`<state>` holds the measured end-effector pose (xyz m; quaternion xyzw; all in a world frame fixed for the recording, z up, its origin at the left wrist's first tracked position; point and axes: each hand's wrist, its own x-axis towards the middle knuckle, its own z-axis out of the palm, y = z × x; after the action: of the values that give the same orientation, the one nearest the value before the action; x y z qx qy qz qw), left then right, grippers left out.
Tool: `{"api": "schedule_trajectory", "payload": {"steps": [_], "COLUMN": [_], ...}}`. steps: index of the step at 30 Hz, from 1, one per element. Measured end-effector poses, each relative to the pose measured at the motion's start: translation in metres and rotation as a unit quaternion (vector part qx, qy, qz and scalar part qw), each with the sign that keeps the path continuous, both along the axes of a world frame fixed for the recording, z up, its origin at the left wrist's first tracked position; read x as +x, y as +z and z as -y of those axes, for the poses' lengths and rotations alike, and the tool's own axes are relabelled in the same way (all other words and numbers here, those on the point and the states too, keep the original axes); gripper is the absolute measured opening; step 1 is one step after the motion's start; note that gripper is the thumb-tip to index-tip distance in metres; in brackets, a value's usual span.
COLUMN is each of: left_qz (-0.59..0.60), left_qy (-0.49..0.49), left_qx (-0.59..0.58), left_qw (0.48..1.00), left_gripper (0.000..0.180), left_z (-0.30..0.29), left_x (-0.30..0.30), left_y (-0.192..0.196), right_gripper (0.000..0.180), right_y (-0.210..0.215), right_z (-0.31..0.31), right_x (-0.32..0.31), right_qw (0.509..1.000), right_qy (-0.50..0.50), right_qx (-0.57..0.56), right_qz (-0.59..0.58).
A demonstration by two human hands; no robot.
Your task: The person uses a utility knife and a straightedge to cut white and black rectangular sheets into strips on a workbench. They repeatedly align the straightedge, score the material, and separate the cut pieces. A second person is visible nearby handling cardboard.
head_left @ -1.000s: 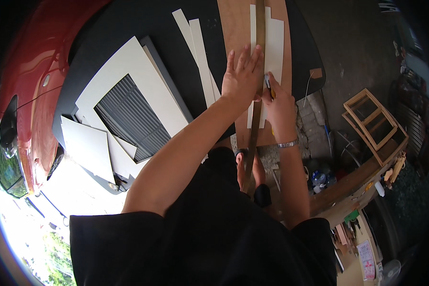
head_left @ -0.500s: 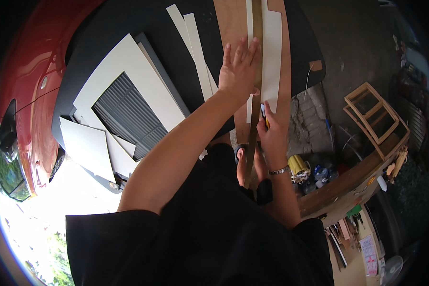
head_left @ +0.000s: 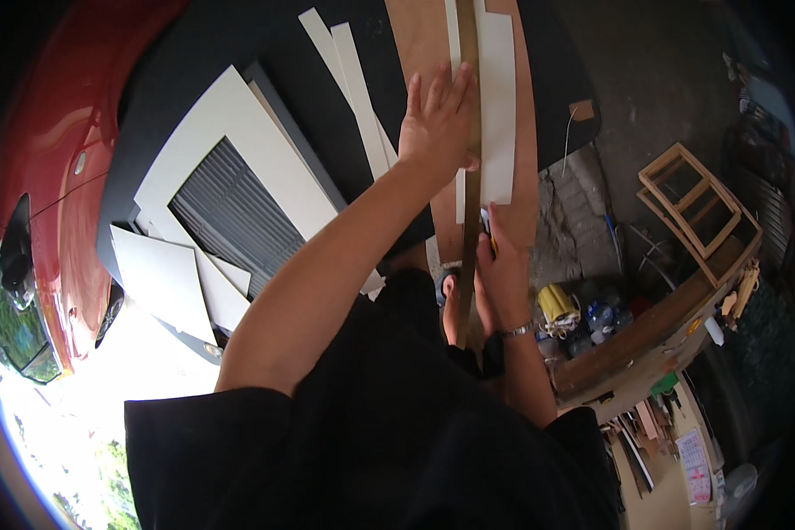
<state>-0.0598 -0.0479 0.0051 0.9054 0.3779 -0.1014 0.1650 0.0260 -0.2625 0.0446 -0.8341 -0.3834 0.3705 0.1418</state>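
My left hand (head_left: 437, 119) lies flat with its fingers spread, pressing on a long brownish straightedge (head_left: 475, 132). That strip runs lengthwise over a white sheet (head_left: 498, 115), which rests on a brown wooden board (head_left: 523, 150). A thin margin of the sheet shows left of the straightedge. In my right hand (head_left: 505, 278) is a utility knife (head_left: 492, 240) with yellow on its handle, mostly covered by the fingers. The knife is beside the straightedge at the sheet's near end; whether the blade touches anything is hard to see.
On the black tabletop (head_left: 283, 35) lie two narrow white strips (head_left: 359, 97) and a white frame-shaped panel (head_left: 163, 163). Smaller white pieces (head_left: 161, 278) overlap at the left. A red car (head_left: 71, 177) stands far left. Wooden frames (head_left: 691, 199) and bottles (head_left: 602, 316) are at the right.
My right hand and the knife have moved toward me along the straightedge, to the near end of the white sheet. My left hand keeps its place on the straightedge.
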Motion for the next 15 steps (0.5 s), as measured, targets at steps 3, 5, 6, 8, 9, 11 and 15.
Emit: {"api": "schedule_trajectory", "payload": {"steps": [3, 5, 6, 8, 9, 11, 15], "left_qz": [-0.013, -0.02, -0.018, -0.006, 0.013, 0.054, 0.205], "left_qy": [0.001, -0.006, -0.017, -0.028, -0.03, -0.031, 0.046], "left_qx": [0.005, 0.026, 0.048, 0.119, 0.033, -0.065, -0.047], "left_qw": [1.0, 0.999, 0.999, 0.992, 0.999, 0.996, 0.977], "left_gripper": [0.133, 0.136, 0.137, 0.135, 0.134, 0.131, 0.086], "left_z": [-0.001, 0.002, 0.006, 0.014, 0.007, -0.003, -0.023], "left_x": [0.001, 0.0, 0.002, -0.001, -0.001, 0.0, -0.019], "left_y": [0.001, 0.003, -0.001, -0.027, -0.013, -0.001, -0.003], "right_gripper": [0.046, 0.037, 0.032, 0.027, 0.025, 0.028, 0.031], "right_y": [0.01, 0.015, 0.009, 0.004, -0.009, -0.04, -0.019], "right_z": [0.013, 0.041, 0.063, 0.084, 0.097, 0.124, 0.103], "right_x": [0.007, 0.011, 0.007, -0.012, -0.023, -0.046, -0.05], "right_qw": [0.999, 0.997, 0.995, 0.997, 0.997, 0.987, 0.994], "right_qy": [-0.022, -0.002, 0.017, -0.074, -0.056, -0.025, -0.041], "right_qx": [0.007, -0.002, -0.027, 0.002, 0.03, 0.085, 0.018], "right_qz": [0.035, 0.073, 0.095, -0.008, 0.033, 0.131, 0.099]}}
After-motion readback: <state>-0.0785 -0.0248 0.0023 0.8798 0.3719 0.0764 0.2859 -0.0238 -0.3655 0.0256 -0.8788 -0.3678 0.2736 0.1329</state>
